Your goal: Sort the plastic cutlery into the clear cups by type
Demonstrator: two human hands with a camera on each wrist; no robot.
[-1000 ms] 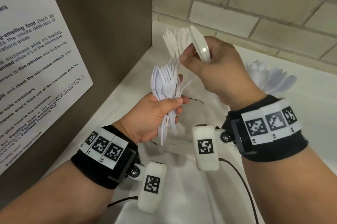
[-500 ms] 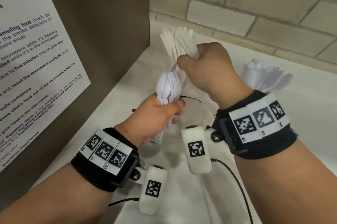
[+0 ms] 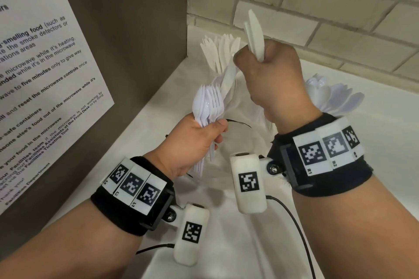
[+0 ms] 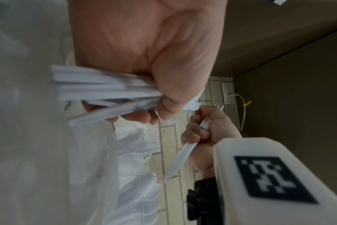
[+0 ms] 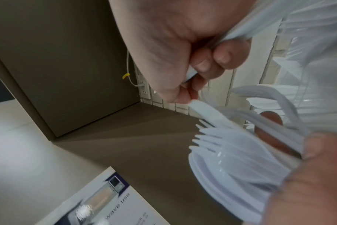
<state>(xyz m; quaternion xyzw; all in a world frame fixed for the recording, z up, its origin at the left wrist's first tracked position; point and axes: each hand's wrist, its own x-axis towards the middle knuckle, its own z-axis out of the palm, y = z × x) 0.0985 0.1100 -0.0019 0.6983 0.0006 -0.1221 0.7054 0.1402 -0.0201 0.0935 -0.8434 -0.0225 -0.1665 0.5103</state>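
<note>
My left hand [image 3: 213, 135] grips a bundle of white plastic spoons and forks [image 3: 208, 106] by the handles, heads up. My right hand [image 3: 251, 58] is just above it, fist curled round white knives [image 3: 255, 33]; one blade sticks up and another slants down to the bundle. In the left wrist view the bundle's handles [image 4: 106, 91] cross my left palm, and the right hand [image 4: 208, 129] holds the knives [image 4: 183, 158]. The right wrist view shows fork tines and spoon bowls [image 5: 231, 152] below my right hand [image 5: 192, 60]. The cups are hidden behind my hands.
A fan of upright forks [image 3: 220, 52] stands behind my hands, a cluster of spoons [image 3: 335, 95] to the right. A brown panel with a printed notice [image 3: 45, 74] walls the left side. A brick wall [image 3: 317, 6] closes the back of the white counter [image 3: 226, 244].
My right hand held a white piece high, dipped down to the bundle in my left hand, and has now risen holding knives. The left hand has stayed about where it was.
</note>
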